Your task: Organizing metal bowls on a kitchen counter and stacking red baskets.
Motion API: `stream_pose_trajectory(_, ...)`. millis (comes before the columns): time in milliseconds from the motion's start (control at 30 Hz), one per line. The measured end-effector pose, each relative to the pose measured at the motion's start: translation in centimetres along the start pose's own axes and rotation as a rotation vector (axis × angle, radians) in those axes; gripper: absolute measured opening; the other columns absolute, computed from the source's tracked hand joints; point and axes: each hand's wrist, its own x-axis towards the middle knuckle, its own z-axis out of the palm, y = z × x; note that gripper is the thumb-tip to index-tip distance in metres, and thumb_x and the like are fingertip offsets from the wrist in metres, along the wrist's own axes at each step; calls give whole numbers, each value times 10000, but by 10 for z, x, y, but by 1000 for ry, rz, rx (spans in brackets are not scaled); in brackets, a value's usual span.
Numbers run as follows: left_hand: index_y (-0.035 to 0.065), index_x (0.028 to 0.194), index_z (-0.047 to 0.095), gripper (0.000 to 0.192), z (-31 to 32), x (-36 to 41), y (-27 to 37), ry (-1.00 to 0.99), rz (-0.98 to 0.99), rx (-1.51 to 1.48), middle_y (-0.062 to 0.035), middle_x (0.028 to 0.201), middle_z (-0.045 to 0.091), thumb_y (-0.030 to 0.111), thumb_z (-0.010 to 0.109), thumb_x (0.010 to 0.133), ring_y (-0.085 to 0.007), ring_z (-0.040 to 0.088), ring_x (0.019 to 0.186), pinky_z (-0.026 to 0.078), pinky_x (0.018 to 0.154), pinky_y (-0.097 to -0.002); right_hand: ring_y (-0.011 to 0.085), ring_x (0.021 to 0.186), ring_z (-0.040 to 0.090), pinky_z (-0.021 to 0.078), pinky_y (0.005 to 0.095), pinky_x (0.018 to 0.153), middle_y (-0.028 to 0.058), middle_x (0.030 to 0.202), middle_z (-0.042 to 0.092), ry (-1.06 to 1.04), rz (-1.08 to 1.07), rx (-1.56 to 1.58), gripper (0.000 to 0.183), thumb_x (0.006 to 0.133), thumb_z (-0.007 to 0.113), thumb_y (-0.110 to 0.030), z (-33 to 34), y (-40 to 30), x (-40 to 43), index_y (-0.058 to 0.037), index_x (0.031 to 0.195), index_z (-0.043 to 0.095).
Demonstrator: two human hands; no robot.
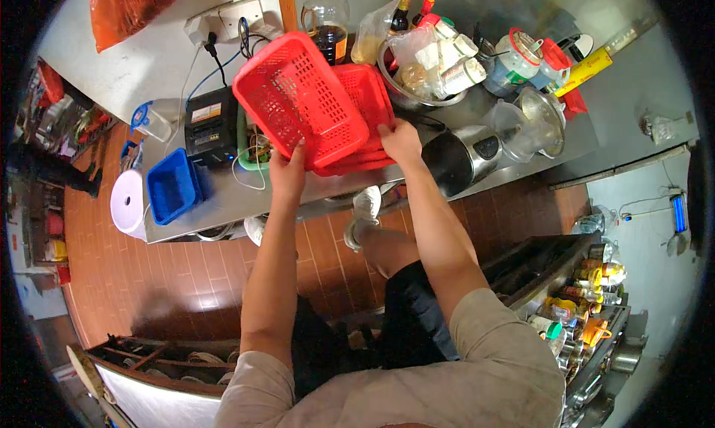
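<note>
My left hand (pixel 287 168) grips the near edge of a red perforated plastic basket (pixel 304 98), which is tilted above the steel counter. My right hand (pixel 401 142) holds the right side of other red plastic baskets (pixel 366 95), which lie partly beneath the first one. Left of them stand a green-rimmed container (pixel 244 143), partly hidden by the upper basket, and a black electrical box (pixel 211 125). A small blue plastic basket (pixel 174 186) sits near the counter's left end. To the right of my right hand is a black and steel appliance (pixel 461 157).
Along the wall stand a jug of dark liquid (pixel 329 34), a metal bowl (pixel 427 101) heaped with bags and containers, and lidded jars (pixel 514 62). A large white roll (pixel 127 201) is beside the counter's left corner. A rack of bottles (pixel 581 294) stands behind on the right.
</note>
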Motion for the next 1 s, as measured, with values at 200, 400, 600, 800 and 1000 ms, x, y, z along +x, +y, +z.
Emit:
stream_pose_trajectory(200, -7, 1311, 594, 359, 12, -4, 8, -161, 5, -13, -100, 1178, 694, 218, 641, 1035, -152, 641, 1045, 525, 908, -318, 411, 872, 589, 476, 503, 774, 180, 892, 607, 706, -553, 325, 135, 919, 678, -116, -20, -24, -18, -4, 878, 614)
stream_pose_trajectory(400, -35, 1401, 514, 534, 10, -2, -16, -144, 21, 289, -145, 1218, 674, 302, 665, 1015, -170, 635, 1081, 511, 923, -311, 184, 1038, 594, 473, 303, 914, 60, 1057, 635, 921, -660, 840, 172, 901, 630, 13, -30, -32, -23, 22, 1065, 681)
stream_pose_trajectory(600, -28, 1293, 560, 401, -8, 7, -7, -6, -37, 174, -83, 1025, 632, 251, 633, 1015, -154, 619, 907, 502, 774, -276, 90, 873, 557, 459, 262, 831, -4, 933, 631, 468, -520, 1196, 124, 873, 573, 14, -19, -44, -42, -26, 965, 646)
stream_pose_trajectory(800, -5, 1256, 580, 369, 11, 3, -3, 62, -131, 104, -87, 1045, 656, 269, 629, 1012, -149, 629, 910, 504, 762, -289, 264, 871, 674, 533, 398, 777, 118, 848, 651, 287, -295, 520, 170, 868, 688, -183, 9, 10, 5, -61, 971, 629)
stream_pose_trajectory(1000, -45, 1324, 564, 610, -24, 27, -60, 15, 34, 380, -162, 1020, 692, 404, 709, 937, -269, 671, 978, 526, 851, -360, 434, 981, 674, 561, 529, 889, 230, 1135, 631, 256, -237, -31, 525, 868, 735, -425, -3, 0, -10, -45, 1204, 598)
